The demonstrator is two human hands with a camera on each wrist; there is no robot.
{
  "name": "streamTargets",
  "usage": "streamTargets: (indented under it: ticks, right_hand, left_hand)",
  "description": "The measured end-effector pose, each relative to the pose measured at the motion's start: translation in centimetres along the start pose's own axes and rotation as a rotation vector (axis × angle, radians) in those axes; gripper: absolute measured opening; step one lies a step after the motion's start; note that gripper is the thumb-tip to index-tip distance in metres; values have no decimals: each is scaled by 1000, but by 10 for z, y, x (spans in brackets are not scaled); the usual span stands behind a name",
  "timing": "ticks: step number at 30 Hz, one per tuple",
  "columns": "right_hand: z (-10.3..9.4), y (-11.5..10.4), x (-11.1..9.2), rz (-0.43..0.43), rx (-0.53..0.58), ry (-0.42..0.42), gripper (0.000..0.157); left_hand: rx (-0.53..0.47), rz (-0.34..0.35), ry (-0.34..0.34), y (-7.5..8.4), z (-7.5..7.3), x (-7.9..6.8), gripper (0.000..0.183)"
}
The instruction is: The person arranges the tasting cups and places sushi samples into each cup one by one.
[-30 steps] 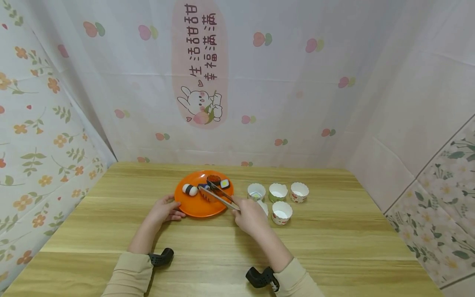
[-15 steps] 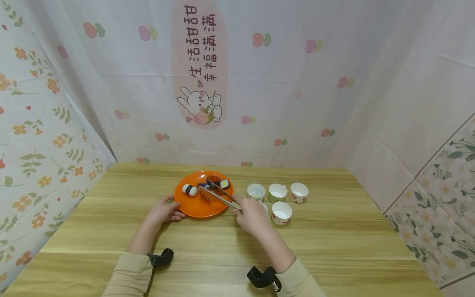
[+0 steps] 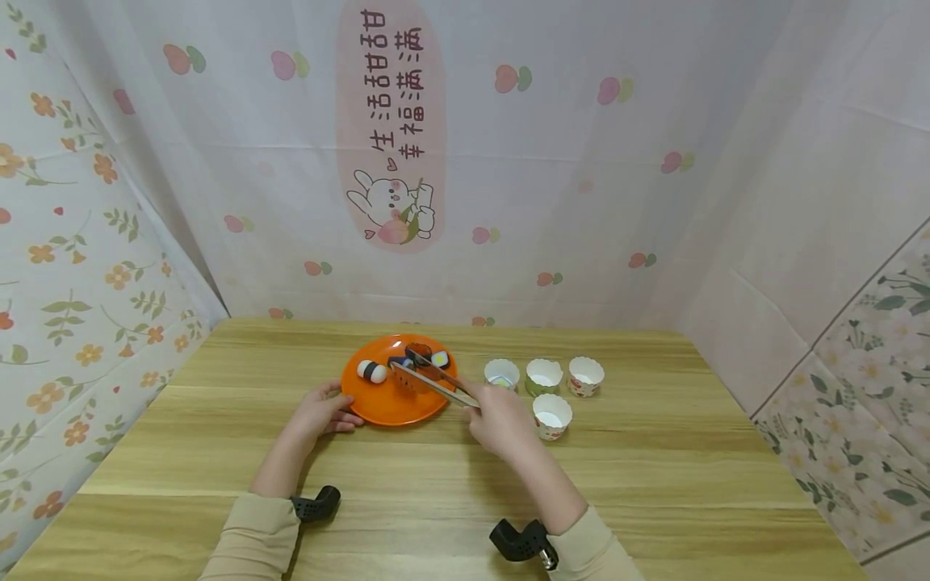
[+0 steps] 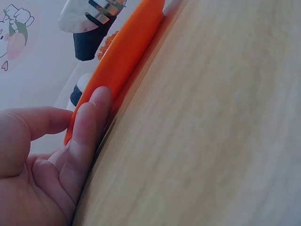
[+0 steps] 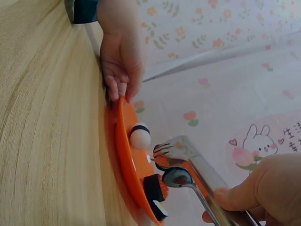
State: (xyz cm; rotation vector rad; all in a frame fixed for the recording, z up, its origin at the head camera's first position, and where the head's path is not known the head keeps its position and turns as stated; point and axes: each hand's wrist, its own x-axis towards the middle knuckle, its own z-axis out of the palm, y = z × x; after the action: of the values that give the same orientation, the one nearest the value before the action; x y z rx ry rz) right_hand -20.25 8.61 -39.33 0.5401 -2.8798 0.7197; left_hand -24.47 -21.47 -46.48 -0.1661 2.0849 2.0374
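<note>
An orange plate (image 3: pixel 385 403) lies on the wooden table and holds several toy sushi pieces: a white one with a black band (image 3: pixel 372 371), a red-topped one (image 3: pixel 419 352) and a yellow-centred one (image 3: pixel 440 359). My left hand (image 3: pixel 341 413) grips the plate's near-left rim (image 4: pixel 127 52), fingers (image 4: pixel 91 117) curled against its edge. My right hand (image 3: pixel 475 403) holds metal tongs (image 3: pixel 436 383). Their tips (image 5: pixel 169 162) reach over the plate around a dark piece (image 3: pixel 398 363). Whether they squeeze it is unclear.
Paper cups stand right of the plate: three in a row (image 3: pixel 502 374) (image 3: pixel 545 375) (image 3: pixel 585 375) and one nearer (image 3: pixel 552 415) beside my right hand. Patterned cloth walls close in the table on the left, back and right.
My right hand has drifted slightly right and the tongs' handles have lifted a little; the tips stay over the plate. The left hand and plate have not moved.
</note>
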Motion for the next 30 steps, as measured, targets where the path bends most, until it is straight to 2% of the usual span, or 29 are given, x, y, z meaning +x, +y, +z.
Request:
streamTargets:
  ticks: [24, 30]
  right_hand:
    - [-20, 9, -11, -18, 0, 60, 47]
    - [-25, 15, -15, -49, -44, 84, 47]
  left_hand:
    - [1, 9, -3, -1, -1, 0, 55]
    - [-1, 13, -2, -1, -1, -1, 54]
